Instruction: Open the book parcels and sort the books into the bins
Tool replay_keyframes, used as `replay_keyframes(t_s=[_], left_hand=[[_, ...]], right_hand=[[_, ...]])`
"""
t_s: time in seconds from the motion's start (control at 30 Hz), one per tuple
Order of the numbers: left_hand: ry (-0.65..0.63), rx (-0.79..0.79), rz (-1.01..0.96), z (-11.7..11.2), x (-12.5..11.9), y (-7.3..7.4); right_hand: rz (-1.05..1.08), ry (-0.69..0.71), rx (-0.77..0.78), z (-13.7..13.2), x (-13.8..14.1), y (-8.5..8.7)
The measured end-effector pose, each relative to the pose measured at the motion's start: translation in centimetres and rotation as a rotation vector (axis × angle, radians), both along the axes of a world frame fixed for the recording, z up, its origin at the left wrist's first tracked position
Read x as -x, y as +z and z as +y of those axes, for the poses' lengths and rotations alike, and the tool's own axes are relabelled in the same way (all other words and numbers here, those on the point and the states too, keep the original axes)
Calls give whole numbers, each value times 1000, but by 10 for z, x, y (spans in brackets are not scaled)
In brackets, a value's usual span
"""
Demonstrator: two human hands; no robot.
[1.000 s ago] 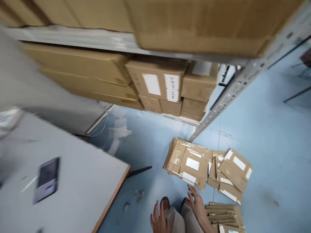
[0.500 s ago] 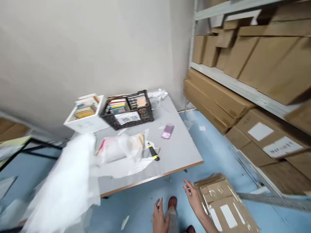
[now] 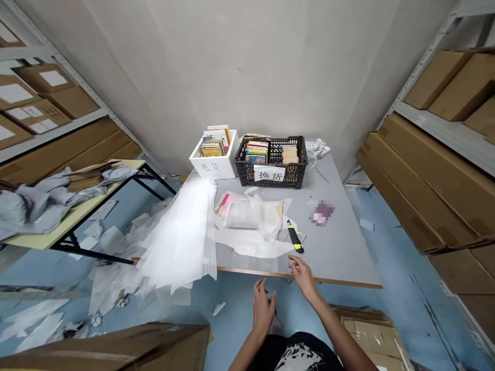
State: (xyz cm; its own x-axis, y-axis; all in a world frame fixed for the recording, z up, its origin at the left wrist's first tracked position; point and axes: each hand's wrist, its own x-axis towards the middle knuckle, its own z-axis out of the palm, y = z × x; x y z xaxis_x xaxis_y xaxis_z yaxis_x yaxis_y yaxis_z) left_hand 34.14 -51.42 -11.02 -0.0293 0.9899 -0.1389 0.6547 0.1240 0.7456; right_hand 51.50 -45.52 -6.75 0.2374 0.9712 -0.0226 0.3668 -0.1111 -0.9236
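Observation:
My right hand (image 3: 303, 278) is open and holds nothing, just at the wooden front edge of the grey table (image 3: 332, 263). A yellow-and-black utility knife (image 3: 295, 239) lies a short way beyond its fingertips. My left hand (image 3: 263, 309) is also open and holds nothing, lower down, over the blue floor below the table edge. On the tabletop, a clear plastic bag (image 3: 247, 214) with a pale packet inside rests on a loose white sheet. A large translucent foam sheet (image 3: 181, 239) hangs over the table's left side.
At the table's back stand a black plastic crate (image 3: 270, 162) and a white box (image 3: 212, 154), both holding books. A pixelated phone (image 3: 322, 213) lies on the right. Cardboard-filled shelves (image 3: 425, 180) line the right side. Flattened cardboard (image 3: 367, 330) lies on the floor, with scraps at left.
The view has swung from the shelves and floor cartons round to the table and wall. Both hands stay open and holding nothing, and my right hand now sits at the table's front edge.

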Motion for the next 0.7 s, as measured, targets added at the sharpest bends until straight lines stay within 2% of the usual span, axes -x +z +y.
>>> replay_keyframes(t_s=[0.1, 0.2, 0.33, 0.43, 0.57, 0.7], left_hand=[[23, -23, -61, 39, 25, 8], [37, -34, -103, 85, 39, 13], [71, -19, -108, 146, 38, 13], [106, 0, -104, 185, 29, 9], [137, 44, -97, 218, 20, 12], [132, 67, -113, 233, 17, 23]], right_hand=[[-75, 60, 3, 39, 22, -1], [-220, 142, 59, 81, 46, 0], [-513, 316, 179, 133, 76, 0], [-558, 370, 214, 164, 86, -7], [-460, 297, 184, 195, 69, -13], [-400, 234, 123, 214, 30, 2]])
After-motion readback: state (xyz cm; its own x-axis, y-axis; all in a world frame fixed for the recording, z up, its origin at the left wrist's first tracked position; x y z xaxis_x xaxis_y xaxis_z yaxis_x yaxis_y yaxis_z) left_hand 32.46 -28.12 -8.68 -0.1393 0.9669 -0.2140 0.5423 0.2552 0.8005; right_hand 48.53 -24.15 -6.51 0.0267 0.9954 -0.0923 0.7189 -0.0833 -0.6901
